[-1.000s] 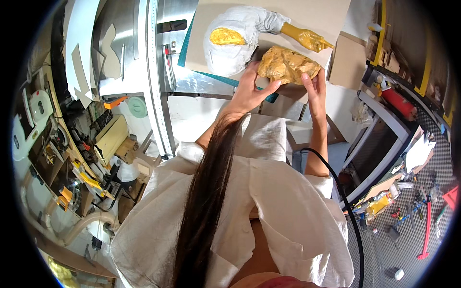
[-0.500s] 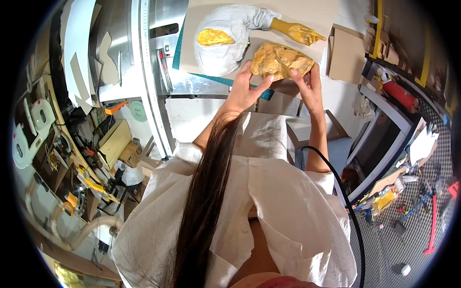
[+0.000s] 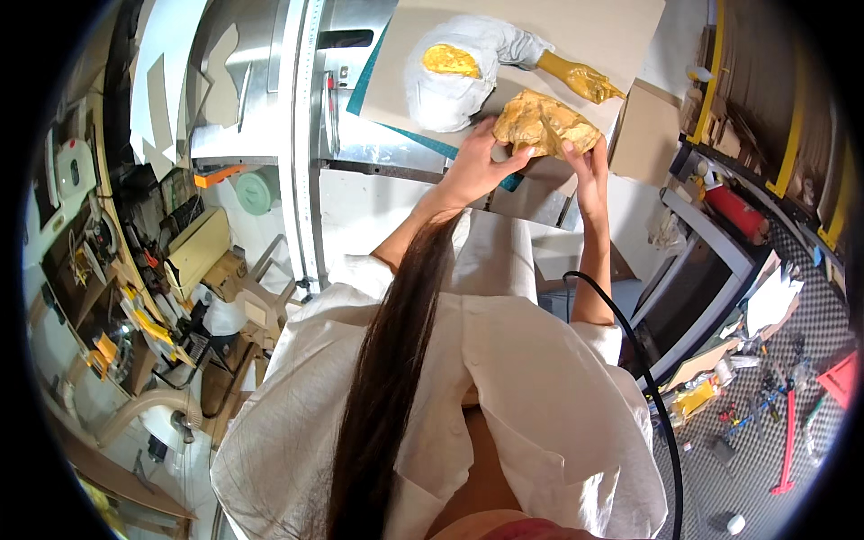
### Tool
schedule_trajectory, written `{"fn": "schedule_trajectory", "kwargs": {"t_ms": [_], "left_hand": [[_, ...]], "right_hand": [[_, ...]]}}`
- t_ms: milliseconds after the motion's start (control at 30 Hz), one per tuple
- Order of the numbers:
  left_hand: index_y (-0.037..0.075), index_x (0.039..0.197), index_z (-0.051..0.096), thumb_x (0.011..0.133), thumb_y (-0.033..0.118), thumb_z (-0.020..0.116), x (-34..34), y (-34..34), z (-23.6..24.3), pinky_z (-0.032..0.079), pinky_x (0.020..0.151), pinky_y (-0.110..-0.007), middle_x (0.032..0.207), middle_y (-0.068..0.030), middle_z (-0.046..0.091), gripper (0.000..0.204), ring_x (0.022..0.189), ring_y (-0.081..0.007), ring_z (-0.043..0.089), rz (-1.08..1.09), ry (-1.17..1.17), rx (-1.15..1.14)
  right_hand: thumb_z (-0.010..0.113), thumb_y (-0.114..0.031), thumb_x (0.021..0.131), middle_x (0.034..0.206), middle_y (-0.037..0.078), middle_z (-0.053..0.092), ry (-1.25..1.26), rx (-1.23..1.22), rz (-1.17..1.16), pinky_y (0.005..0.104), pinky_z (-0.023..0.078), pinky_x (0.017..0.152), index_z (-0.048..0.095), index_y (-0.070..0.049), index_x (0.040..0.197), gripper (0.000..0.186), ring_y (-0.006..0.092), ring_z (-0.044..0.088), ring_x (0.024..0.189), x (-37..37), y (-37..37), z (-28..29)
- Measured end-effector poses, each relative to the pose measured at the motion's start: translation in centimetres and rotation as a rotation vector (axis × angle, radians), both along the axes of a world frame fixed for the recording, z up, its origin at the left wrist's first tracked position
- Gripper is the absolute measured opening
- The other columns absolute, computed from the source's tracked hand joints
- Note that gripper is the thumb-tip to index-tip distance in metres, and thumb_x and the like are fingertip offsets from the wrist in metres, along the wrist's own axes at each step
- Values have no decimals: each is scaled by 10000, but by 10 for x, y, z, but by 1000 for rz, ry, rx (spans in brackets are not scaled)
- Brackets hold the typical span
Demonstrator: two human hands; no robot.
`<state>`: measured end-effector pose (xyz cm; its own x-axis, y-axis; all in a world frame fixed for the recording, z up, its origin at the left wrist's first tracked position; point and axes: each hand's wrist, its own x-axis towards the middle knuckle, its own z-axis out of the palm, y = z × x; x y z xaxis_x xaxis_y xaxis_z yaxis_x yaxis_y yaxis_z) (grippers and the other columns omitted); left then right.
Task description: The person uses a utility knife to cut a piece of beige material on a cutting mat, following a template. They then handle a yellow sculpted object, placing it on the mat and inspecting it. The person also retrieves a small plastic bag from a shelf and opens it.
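A lumpy, crumpled ochre-yellow piece, like a rough rock, is held up between both hands at the near edge of the worktable. My left hand grips its left end, thumb along the lower edge and fingers behind. On its right end, my right hand pinches with the thumb in front; its other fingers are partly hidden. Just beyond lies a white, cloth-like sculpted form with a yellow patch on top. A yellow sculpted hand extends from its sleeve toward the right.
Beneath the sculpture is a cardboard sheet, with a teal cutting mat under it. A long metal rail runs along the left. Crowded shelves stand at left; a red cylinder and scattered tools lie right. A black cable hangs near my right arm.
The view has swung slightly, shifting the table and sculpture rightward and downward in the picture. Both hands keep hold of the ochre piece, which now slants down more to the right.
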<state>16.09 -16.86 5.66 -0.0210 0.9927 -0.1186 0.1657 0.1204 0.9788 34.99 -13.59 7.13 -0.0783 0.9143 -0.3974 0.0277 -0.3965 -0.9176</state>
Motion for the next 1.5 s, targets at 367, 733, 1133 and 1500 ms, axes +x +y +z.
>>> {"fn": "schedule_trajectory", "kwargs": {"t_ms": [367,733,1133,1500], "left_hand": [[-33,1113,559,848,310,682,2,-3,12,466,824,-292,982,-124,578,451,994,-192,581,35,-131,-179],[29,1108,595,860,263,636,-40,-230,63,498,798,-338,967,-106,628,344,885,-218,615,351,0,-161],[54,968,626,864,87,474,23,-662,-21,499,702,-377,872,-179,655,187,793,-305,636,1676,229,-395],[47,994,583,876,206,566,97,-932,-49,497,738,-379,886,-156,661,198,827,-311,638,2410,-271,-642]], "right_hand": [[676,-175,865,1252,135,464,37,95,105,318,439,934,398,16,1262,521,187,509,1112,9,10,0],[635,-372,880,1287,167,444,-72,73,126,402,434,986,358,3,1303,629,278,499,1144,33,3,-42],[604,-365,878,779,80,617,-373,11,737,298,449,512,590,-22,985,359,168,548,579,-113,-107,-96],[550,-324,901,735,94,601,-572,22,1819,304,460,503,592,-6,904,321,176,556,586,-394,-471,-78]]}}
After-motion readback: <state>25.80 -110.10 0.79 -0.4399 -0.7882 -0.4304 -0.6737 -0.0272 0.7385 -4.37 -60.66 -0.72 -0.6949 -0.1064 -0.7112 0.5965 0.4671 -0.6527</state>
